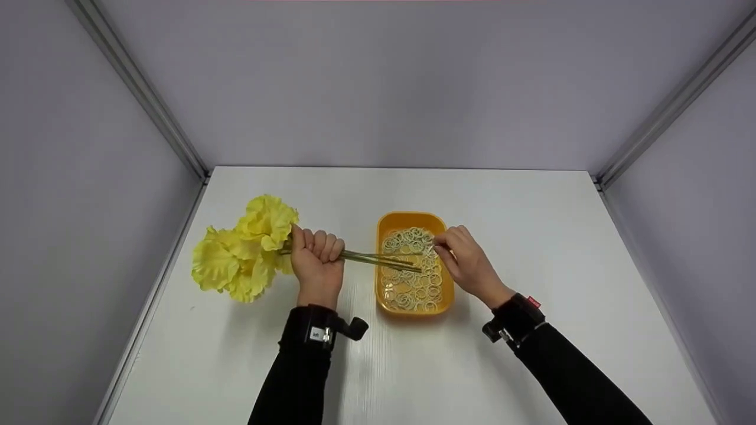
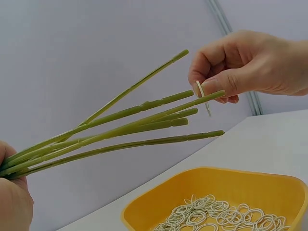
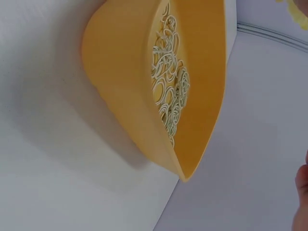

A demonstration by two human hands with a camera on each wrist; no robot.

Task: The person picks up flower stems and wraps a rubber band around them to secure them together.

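Observation:
My left hand grips a bunch of yellow artificial flowers by their green stems, blooms to the left, stem ends out over the orange tub. In the left wrist view the stems fan out from that hand. My right hand pinches one pale rubber band between thumb and forefinger at the stem tips; the same hand hangs above the tub. The orange tub holds several loose rubber bands.
The tub stands on a white table enclosed by grey walls on three sides. Its bands show in the right wrist view, where only a sliver of my right hand appears at the edge.

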